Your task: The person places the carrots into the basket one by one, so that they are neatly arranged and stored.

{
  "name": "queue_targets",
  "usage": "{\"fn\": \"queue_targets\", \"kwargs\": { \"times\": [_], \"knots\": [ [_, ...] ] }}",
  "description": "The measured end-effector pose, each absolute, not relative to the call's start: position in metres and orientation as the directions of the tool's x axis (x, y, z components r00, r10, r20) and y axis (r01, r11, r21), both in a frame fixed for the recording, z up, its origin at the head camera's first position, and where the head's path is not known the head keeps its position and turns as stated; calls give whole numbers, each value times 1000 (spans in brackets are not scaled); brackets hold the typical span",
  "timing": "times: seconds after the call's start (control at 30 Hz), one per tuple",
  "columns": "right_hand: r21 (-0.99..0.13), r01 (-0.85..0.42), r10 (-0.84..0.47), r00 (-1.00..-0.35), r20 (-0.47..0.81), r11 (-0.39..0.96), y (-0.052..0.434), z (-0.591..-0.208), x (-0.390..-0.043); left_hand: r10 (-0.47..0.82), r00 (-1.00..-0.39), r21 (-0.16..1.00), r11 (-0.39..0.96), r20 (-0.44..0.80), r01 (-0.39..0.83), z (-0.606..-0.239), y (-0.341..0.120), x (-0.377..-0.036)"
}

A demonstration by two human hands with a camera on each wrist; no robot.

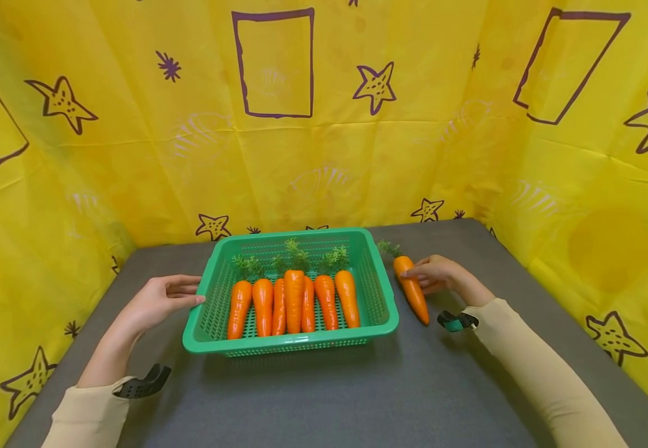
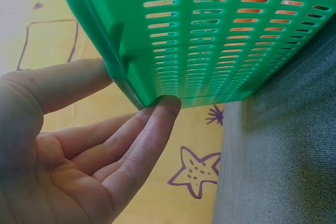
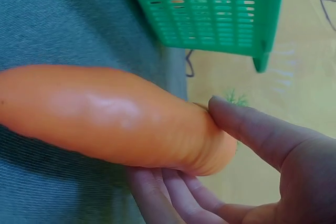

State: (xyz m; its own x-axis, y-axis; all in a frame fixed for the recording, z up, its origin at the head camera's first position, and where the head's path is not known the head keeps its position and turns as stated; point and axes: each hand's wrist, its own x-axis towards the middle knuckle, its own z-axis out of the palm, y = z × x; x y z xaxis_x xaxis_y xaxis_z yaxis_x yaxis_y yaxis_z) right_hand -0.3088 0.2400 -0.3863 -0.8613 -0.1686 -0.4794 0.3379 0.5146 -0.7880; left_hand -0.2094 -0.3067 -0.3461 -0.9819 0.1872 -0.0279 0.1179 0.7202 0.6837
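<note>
A green plastic basket (image 1: 290,344) with slotted sides stands on the table, holding several orange carrots (image 1: 294,305) in a row with their leafy green tops toward the back. At its left side, my left hand (image 1: 158,302) pinches the rim, thumb on the edge and fingers against the slotted wall (image 2: 173,51). To the right of the basket, my right hand (image 1: 438,274) grips a single carrot (image 1: 413,292) near its thick top, thumb on one side and fingers on the other. That carrot's tip points toward me, its green leaves (image 1: 389,248) away.
The dark grey table (image 1: 324,398) is enclosed at the back and sides by yellow cloth (image 1: 324,168) with purple stars and frames drawn on it. Black bands (image 1: 143,382) circle both wrists over beige sleeves.
</note>
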Motion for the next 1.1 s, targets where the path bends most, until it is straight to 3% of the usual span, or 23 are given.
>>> {"fn": "queue_targets", "kwargs": {
  "times": [1.1],
  "knots": [
    [-821, 177, -302, -871, -387, 542, 214, -305, -309, 192, -981, 679, 724, -27, 123, -347, -306, -210]
  ]
}}
